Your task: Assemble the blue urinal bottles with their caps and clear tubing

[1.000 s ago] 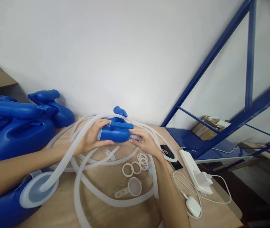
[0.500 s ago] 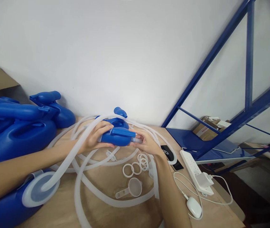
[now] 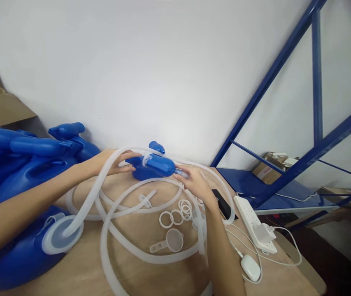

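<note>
My right hand [image 3: 195, 183] pinches a short clear tube fitting [image 3: 182, 173] at the right end of a blue plastic spout-like piece [image 3: 163, 164]. A white ring [image 3: 146, 159] sits around this piece near its left end. My left hand [image 3: 118, 162] is beside that end, thumb and fingers apart; I see no clear grip. A translucent hose [image 3: 96, 191] passes over my left wrist and runs into the white lid [image 3: 62, 235] of a blue bottle [image 3: 17, 259]. Another blue bottle [image 3: 142, 174] stands behind the piece, partly hidden.
Loose white rings [image 3: 166, 220] and a translucent cap with a strap [image 3: 174, 240] lie on the wooden table [image 3: 150, 279]. Several blue bottles [image 3: 36, 176] crowd the left, near a cardboard box [image 3: 5, 109]. A phone [image 3: 224, 204], power strip [image 3: 254, 224] and blue shelf [image 3: 264, 187] are right.
My left hand has slid back left, off the blue piece's body, its fingers spreading. The blue piece has risen slightly and its white ring shows. My right hand stays at the clear fitting.
</note>
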The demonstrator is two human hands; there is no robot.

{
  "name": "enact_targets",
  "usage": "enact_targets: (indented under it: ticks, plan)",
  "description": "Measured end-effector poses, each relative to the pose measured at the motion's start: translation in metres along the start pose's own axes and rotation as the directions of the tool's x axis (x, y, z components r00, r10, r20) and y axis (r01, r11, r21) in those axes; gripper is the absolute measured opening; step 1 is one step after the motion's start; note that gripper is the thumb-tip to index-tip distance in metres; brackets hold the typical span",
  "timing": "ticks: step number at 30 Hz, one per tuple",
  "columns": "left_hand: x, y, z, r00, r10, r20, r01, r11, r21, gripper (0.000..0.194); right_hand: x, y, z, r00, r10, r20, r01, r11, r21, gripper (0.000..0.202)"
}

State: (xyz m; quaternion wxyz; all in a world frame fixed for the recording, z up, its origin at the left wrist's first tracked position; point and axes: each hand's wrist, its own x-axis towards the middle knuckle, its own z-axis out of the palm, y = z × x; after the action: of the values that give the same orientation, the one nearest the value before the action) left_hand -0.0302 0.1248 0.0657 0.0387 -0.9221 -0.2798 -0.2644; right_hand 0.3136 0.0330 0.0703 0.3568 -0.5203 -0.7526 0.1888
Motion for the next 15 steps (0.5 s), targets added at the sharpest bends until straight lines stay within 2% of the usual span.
enact_targets:
  ticks: [3, 5, 6, 7, 8, 10, 11, 12, 13, 15]
  plan:
    - [-0.022, -0.007, -0.030, 0.983, -0.127, 0.132, 0.142, 0.984, -0.106, 0.049, -0.010, 0.002, -0.029, 0.988, 0.101, -0.115, -0.109, 0.991, -0.072, 0.039]
    - [-0.044, -0.006, -0.047, 0.973, -0.207, 0.102, 0.222, 0.961, -0.166, 0.048, -0.020, -0.003, -0.049, 0.961, 0.110, -0.252, -0.131, 0.989, -0.068, 0.041]
    - [-0.055, -0.002, -0.055, 0.966, -0.251, 0.056, 0.257, 0.950, -0.177, 0.047, -0.026, -0.008, -0.058, 0.927, 0.103, -0.362, -0.128, 0.991, -0.048, 0.043]
    - [-0.066, 0.004, -0.062, 0.957, -0.290, 0.007, 0.286, 0.941, -0.179, 0.044, -0.032, -0.015, -0.064, 0.865, 0.085, -0.494, -0.113, 0.993, -0.026, 0.044]
    - [-0.075, 0.012, -0.070, 0.948, -0.316, -0.041, 0.305, 0.936, -0.174, 0.041, -0.038, -0.024, -0.067, 0.776, 0.056, -0.628, -0.082, 0.997, -0.012, 0.044]
    - [-0.089, 0.032, -0.084, 0.930, -0.342, -0.134, 0.321, 0.934, -0.158, 0.039, -0.051, -0.046, -0.064, 0.542, -0.040, -0.840, 0.008, 0.999, -0.043, 0.040]
    - [-0.094, 0.043, -0.090, 0.922, -0.346, -0.174, 0.322, 0.934, -0.155, 0.039, -0.057, -0.058, -0.058, 0.457, -0.104, -0.883, 0.039, 0.994, -0.097, 0.037]
    - [-0.096, 0.054, -0.095, 0.919, -0.341, -0.200, 0.311, 0.936, -0.167, 0.038, -0.063, -0.069, -0.049, 0.421, -0.190, -0.887, 0.066, 0.982, -0.179, 0.032]
    - [-0.098, 0.065, -0.099, 0.925, -0.324, -0.197, 0.286, 0.938, -0.195, 0.039, -0.067, -0.080, -0.038, 0.444, -0.296, -0.846, 0.106, 0.954, -0.279, 0.028]
    - [-0.100, 0.081, -0.103, 0.949, -0.242, -0.202, 0.188, 0.948, -0.255, 0.048, -0.073, -0.099, -0.013, 0.594, -0.500, -0.630, 0.241, 0.858, -0.453, 0.027]
